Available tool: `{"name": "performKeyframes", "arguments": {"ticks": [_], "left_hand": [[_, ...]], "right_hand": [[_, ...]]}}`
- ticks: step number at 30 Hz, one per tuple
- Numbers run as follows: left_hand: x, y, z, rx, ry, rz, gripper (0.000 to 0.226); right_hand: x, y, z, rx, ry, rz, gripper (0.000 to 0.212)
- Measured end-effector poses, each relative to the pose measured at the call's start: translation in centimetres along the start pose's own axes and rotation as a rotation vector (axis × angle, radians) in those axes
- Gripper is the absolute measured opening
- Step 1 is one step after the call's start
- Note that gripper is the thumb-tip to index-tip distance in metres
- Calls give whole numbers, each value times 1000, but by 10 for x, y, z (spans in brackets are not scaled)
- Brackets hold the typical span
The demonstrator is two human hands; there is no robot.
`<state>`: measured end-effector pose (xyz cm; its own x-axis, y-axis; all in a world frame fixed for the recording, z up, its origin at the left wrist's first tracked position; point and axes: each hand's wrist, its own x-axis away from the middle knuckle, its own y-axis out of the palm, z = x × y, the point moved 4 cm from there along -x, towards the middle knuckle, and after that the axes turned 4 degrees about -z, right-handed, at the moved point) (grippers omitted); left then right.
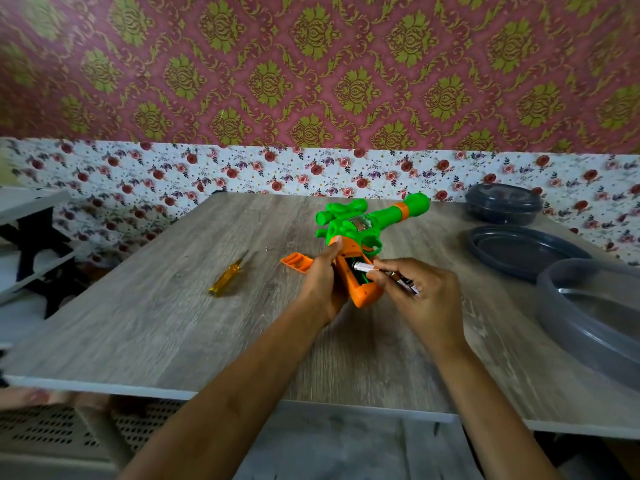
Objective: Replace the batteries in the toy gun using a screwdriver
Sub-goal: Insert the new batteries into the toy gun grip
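The toy gun [363, 220] lies near the desk's [173, 323] far edge. The left hand's [322, 282] fingers curl round its grip to steady the open compartment, while the right hand's [415, 292] fingers pinch a battery [363, 267] there. The screwdriver [227, 277] lies aside, its job likely done.

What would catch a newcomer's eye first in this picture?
The bright green and orange toy gun lies at the middle of the table, its orange grip held by the left hand with the battery bay open. The right hand pinches a battery at that opening. To the left lie the orange cover and, farther left, a yellow-handled screwdriver.
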<state>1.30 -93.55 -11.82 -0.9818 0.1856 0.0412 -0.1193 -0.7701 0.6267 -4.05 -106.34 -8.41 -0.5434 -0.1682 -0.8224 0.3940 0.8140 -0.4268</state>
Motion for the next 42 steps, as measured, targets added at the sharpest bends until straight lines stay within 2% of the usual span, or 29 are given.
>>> {"name": "performKeyframes", "arguments": {"ticks": [4,8,12,16,19,23,28,33,37,42], "left_hand": [[-1,-1,0,4,6,3,48],[-2,-2,-1,11,-16,-8,32],[-3,-3,0,10,-11,-6,34],[-2,-2,-3,-23,-30,-9,40],[-4,-2,-2,-11,-25,1,37],[-4,-5,1,41,-12,34,33],[-3,-5,1,0,-8,44,32],[-3,-5,-1,-13,-26,25,32],[-2,-1,-1,-9,-23,-20,34],[-3,-3,0,-29,-15,4,34]], "right_hand": [[-7,1,-8,157,-12,-43,20],[-21,3,-15,203,98,-144,18],[-35,14,-22,360,106,-363,17],[-37,8,-23,412,95,-395,20],[-38,10,-22,343,171,-420,16],[-37,18,-9,82,387,-388,17],[-36,18,-4,30,523,-353,20],[-36,14,-9,98,536,-360,16],[-39,10,-12,74,543,-443,10],[-45,12,-17,123,519,-480,7]]}}
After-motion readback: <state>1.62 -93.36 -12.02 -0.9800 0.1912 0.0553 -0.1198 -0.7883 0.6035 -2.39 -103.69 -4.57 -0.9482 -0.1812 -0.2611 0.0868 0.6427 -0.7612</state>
